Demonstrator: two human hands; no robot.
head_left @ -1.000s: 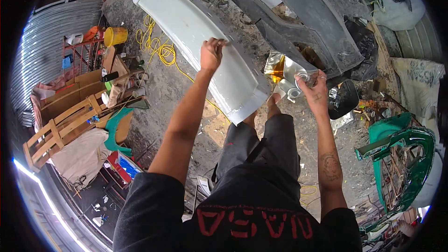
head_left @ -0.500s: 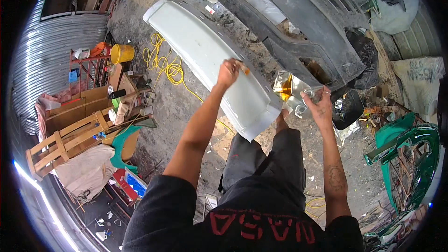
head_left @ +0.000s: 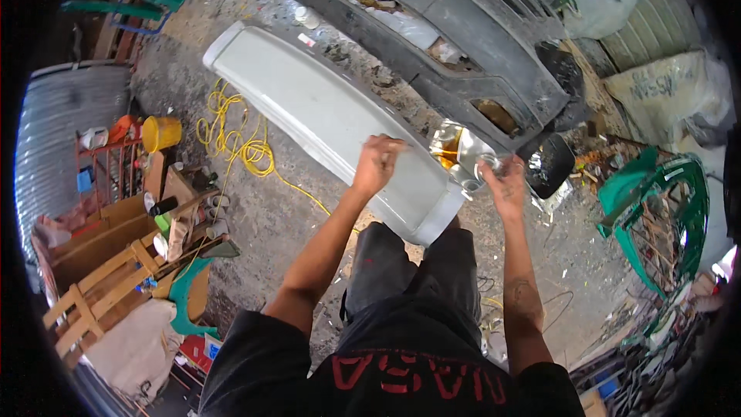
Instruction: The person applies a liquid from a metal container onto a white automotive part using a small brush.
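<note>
A long pale grey car bumper-like panel [head_left: 309, 100] lies slantwise in front of me, its near end by my knees. Over its right half is my left hand [head_left: 377, 164], fingers closed round a small tool [head_left: 397, 145] that is smeared now. Half a second ago the tool showed an orange-brown tip, like a short brush. To the right of the panel, my right hand [head_left: 505, 184] grips a shiny silver tin [head_left: 471, 153] with amber patches on its far side. Whether the tin is one piece or several, I cannot tell.
Dark grey bumpers [head_left: 432, 0] lie beyond the panel. A black tub [head_left: 549, 166] stands right of my right hand, with a green car part [head_left: 656, 216] farther right. Yellow cable [head_left: 251, 156] coils on the left floor, near a yellow bucket [head_left: 160, 133] and wooden pallet [head_left: 100, 293].
The view has shifted, moving the surroundings left and partly downward in the picture. My left hand has moved nearer the panel's right end and its tool is blurred. The right hand keeps its grip.
</note>
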